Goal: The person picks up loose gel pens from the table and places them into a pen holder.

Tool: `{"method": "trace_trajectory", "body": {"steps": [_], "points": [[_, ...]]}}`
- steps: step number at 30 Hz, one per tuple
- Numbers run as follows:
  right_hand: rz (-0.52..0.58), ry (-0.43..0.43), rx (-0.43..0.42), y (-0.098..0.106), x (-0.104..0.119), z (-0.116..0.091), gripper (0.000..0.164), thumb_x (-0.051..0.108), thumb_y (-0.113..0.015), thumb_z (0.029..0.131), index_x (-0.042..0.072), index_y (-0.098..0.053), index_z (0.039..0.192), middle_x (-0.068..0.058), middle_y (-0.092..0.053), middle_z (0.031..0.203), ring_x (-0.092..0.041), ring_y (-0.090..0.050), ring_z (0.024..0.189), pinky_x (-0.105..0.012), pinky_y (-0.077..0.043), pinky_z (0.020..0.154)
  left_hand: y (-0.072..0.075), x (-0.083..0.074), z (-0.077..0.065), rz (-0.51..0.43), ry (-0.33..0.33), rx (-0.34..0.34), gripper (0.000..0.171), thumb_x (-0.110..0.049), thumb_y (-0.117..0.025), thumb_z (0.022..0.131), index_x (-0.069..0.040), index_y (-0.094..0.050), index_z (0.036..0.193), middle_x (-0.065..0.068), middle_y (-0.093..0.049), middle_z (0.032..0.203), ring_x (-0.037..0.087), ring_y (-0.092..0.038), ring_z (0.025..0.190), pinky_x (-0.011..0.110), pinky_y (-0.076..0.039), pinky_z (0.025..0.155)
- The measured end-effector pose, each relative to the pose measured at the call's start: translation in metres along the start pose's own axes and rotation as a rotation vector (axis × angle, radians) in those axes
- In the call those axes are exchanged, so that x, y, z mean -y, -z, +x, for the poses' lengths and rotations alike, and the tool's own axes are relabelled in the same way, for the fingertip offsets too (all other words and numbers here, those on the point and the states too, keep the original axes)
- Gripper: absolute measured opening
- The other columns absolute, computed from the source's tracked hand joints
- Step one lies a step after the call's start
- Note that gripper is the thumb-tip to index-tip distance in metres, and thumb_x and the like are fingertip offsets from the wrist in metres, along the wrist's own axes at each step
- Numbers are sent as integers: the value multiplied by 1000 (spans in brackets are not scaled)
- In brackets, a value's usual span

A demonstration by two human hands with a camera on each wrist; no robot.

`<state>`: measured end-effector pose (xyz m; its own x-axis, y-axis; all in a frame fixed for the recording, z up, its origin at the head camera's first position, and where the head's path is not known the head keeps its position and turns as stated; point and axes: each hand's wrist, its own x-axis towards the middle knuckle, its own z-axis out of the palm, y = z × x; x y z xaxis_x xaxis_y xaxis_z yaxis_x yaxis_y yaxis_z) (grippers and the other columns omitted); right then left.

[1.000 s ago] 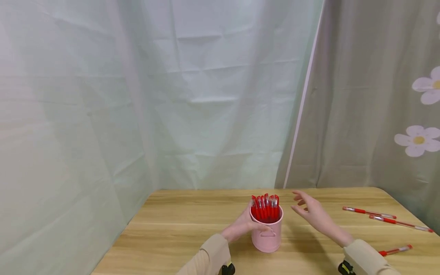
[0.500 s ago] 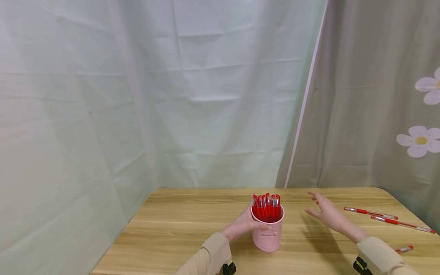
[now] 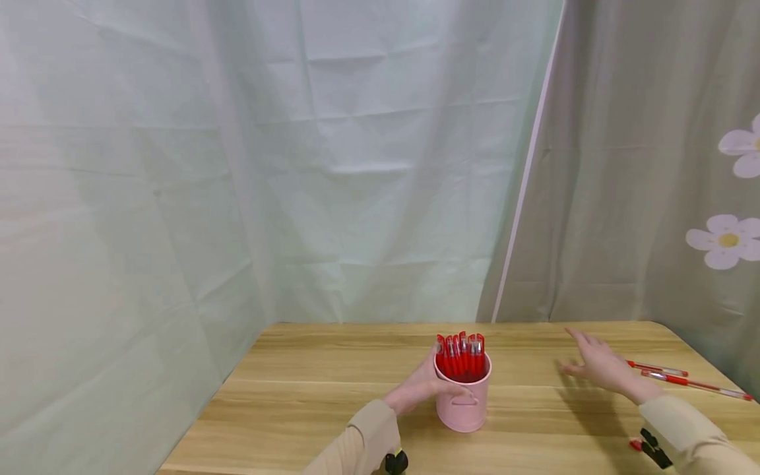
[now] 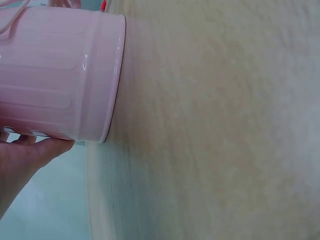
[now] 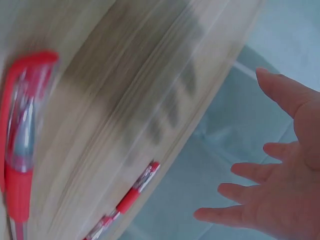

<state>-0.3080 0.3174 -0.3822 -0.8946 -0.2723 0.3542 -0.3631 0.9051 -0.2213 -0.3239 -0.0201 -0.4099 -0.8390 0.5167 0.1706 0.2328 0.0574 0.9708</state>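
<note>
Behind the light brown wooden table hangs a big pale green cloth curtain. A cream cloth sleeve covers part of the table's right side. The shiny round pink bucket stands on the table, the left hand curled around it. The right hand is above the table, fingers spread. Red and clear plastic pens stand inside the bucket; two loose pens lie at the right, one partly behind that hand.
</note>
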Motion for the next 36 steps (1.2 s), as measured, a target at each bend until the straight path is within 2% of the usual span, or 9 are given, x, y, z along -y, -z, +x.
{"method": "trace_trajectory", "body": {"steps": [3,10,18,24,28,36], "points": [[-29,-8,11,2,-7,0,75,27,-75,73,-11,-35,124,-39,-41,112,-59,-37,99,-67,-36,66,0,0,0,0,11,-2,107,-15,-79,68,-10,-5,144,-3,-32,137,15,-36,120,41,-25,99],[-86,-6,36,6,-29,-1,70,22,-74,73,-11,-36,122,-38,-41,110,-61,-35,97,-67,-36,62,0,1,0,-38,-26,13,97,-11,-79,68,-15,-16,141,-6,-40,129,13,-41,114,35,-31,95],[-116,18,55,5,-52,-3,68,16,-75,71,-9,-36,121,-39,-40,112,-61,-34,97,-67,-37,62,1,2,0,-49,-37,11,89,-9,-78,68,-16,-23,138,-6,-42,127,12,-42,113,34,-31,95],[-161,38,69,2,-67,-6,67,13,-76,70,-8,-36,120,-35,-42,112,-58,-38,97,-65,-38,61,1,4,0,-56,-14,5,92,-13,-80,67,-18,-22,138,-10,-43,124,11,-43,112,34,-30,94],[-190,59,55,-3,-77,-6,64,11,-76,68,-6,-40,118,-32,-46,107,-56,-41,94,-64,-39,59,1,4,1,-51,-22,4,93,-12,-79,67,-18,-20,139,-10,-43,125,11,-42,112,33,-30,95],[-252,63,13,-7,-87,-5,47,7,-67,69,-3,-47,111,-30,-50,100,-53,-45,91,-63,-40,59,1,1,1,-44,-36,23,100,-9,-77,70,-12,-10,143,-6,-36,133,12,-38,117,35,-29,97]]}}
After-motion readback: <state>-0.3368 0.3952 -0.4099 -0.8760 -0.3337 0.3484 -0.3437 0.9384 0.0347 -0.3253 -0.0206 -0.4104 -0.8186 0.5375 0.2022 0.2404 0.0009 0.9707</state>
